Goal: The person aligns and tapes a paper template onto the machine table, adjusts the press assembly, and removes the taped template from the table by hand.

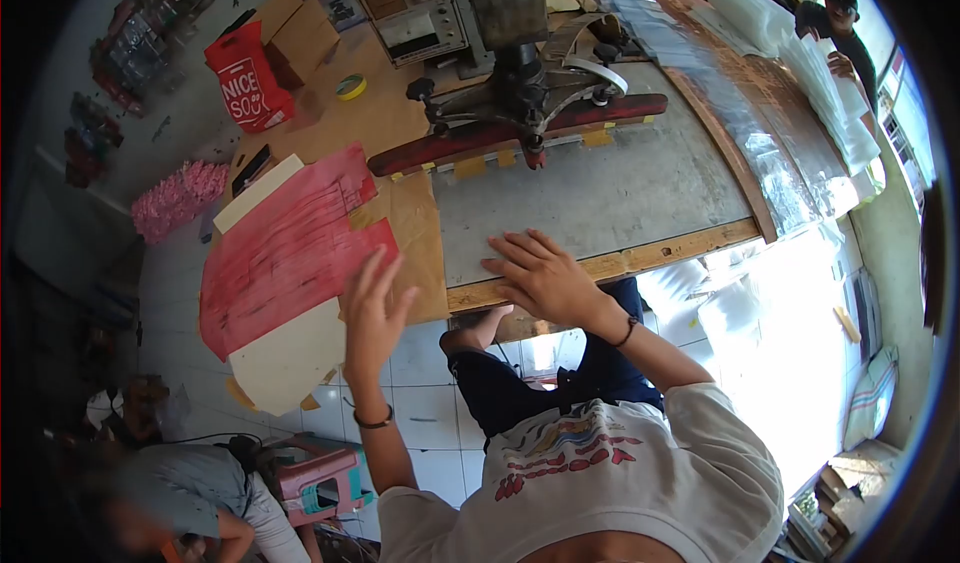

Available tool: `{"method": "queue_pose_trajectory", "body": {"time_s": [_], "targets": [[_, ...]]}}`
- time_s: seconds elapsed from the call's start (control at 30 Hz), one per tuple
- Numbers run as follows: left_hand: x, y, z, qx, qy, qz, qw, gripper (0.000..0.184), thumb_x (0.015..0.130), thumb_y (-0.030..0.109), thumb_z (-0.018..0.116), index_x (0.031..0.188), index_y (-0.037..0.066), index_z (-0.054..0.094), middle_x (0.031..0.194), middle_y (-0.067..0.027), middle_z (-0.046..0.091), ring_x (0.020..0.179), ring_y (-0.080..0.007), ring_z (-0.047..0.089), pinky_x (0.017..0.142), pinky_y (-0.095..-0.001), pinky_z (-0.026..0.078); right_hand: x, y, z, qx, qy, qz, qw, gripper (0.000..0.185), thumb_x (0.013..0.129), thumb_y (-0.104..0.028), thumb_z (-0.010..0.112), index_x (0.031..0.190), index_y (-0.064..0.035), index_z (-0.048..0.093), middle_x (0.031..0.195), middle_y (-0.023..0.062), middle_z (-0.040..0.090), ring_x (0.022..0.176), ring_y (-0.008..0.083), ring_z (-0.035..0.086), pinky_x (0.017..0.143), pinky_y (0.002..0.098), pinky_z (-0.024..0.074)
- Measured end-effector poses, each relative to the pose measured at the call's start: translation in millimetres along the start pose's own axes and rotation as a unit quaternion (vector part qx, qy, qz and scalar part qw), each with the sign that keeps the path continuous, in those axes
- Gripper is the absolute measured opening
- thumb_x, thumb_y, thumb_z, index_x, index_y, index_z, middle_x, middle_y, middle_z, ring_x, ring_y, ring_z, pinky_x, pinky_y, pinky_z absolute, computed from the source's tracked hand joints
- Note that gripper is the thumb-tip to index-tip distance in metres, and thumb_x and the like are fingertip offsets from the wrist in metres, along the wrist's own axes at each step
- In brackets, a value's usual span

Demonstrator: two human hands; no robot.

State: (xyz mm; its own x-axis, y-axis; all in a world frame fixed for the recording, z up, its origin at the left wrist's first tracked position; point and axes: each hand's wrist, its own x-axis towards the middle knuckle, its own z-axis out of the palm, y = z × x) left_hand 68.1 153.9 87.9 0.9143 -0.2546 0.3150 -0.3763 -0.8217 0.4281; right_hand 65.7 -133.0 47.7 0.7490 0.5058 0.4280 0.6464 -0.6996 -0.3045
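Note:
My left hand (375,313) is raised with its fingers spread, at the right edge of a red-stained sheet (290,243) on the table; whether it touches the sheet I cannot tell. Flat on a grey plate (620,193), near its wooden front edge (660,253), rests my right hand (545,281), fingers apart and holding nothing. Beyond it, a dark metal machine head (520,103) with knobs carries a long red bar (600,113) across the plate's far side. Bits of yellowish tape (470,168) show beneath the bar.
A red bag (250,83), a cardboard box (300,43) and a yellow tape roll (350,87) lie at the back left. Clear plastic sheeting (790,183) covers the right side. One person (845,23) stands back right; another (190,493) is lower left, near a pink stool (320,478).

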Motion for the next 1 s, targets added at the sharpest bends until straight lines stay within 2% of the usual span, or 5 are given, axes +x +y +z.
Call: {"method": "queue_pose_trajectory", "body": {"time_s": [0.13,0.27,0.53,0.87,1.0], "targets": [[5.0,31.8,57.3,0.021,-0.095,0.085,0.992,0.058,0.092,0.038,0.066,0.141,0.01,0.053,0.153,-0.0126,0.043,0.141,-0.0353,0.038,0.118,-0.0513,0.025,-57.7,20.6,-45.1,-0.019,0.023,0.121,0.992,0.03,0.094,-0.024,0.062,0.12,-0.0122,0.067,0.139,0.0088,0.058,0.133,0.0307,0.049,0.115,0.0474,0.0327],[2.0,44.9,82.3,0.076,-0.041,0.068,0.994,0.06,0.094,0.046,0.06,0.143,0.013,0.052,0.155,-0.0095,0.042,0.144,-0.0314,0.036,0.119,-0.0532,0.022,-131.4,51.5,-76.5,-0.068,0.095,0.236,0.965,0.025,0.09,-0.01,0.064,0.114,-0.0106,0.07,0.134,0.0051,0.063,0.131,0.0301,0.051,0.111,0.046,0.0377],[-10.8,67.6,113.8,0.096,0.056,-0.027,0.993,0.047,0.098,0.032,0.054,0.141,0.012,0.054,0.15,-0.0076,0.048,0.142,-0.0299,0.04,0.118,-0.0529,0.021,-243.8,101.9,-154.3,-0.052,0.329,0.45,0.829,0.022,0.101,-0.007,0.054,0.117,-0.005,0.069,0.1,0.0084,0.075,0.099,0.017,0.069,0.093,0.0325,0.049],[-13.3,78.8,108.3,0.144,-0.004,-0.028,0.989,0.096,0.077,0.072,0.063,0.15,0.012,0.041,0.158,-0.0117,0.036,0.147,-0.0319,0.03,0.119,-0.0563,0.016,-195.1,170.0,-210.2,-0.061,0.285,0.344,0.893,0.021,0.099,-0.006,0.055,0.113,-0.008,0.071,0.113,0.0086,0.072,0.109,0.021,0.067,0.096,0.0334,0.0496],[-10.2,93.1,110.8,0.171,-0.029,-0.055,0.983,0.11,0.07,0.071,0.069,0.153,0.008,0.033,0.16,-0.0156,0.03,0.148,-0.0363,0.025,0.119,-0.0592,0.014,-154.1,190.9,-191.0,0.037,0.257,0.339,0.904,0.019,0.095,-0.004,0.058,0.109,-0.0055,0.072,0.109,0.0103,0.071,0.1,0.0235,0.068,0.09,0.0355,0.0505]]}}
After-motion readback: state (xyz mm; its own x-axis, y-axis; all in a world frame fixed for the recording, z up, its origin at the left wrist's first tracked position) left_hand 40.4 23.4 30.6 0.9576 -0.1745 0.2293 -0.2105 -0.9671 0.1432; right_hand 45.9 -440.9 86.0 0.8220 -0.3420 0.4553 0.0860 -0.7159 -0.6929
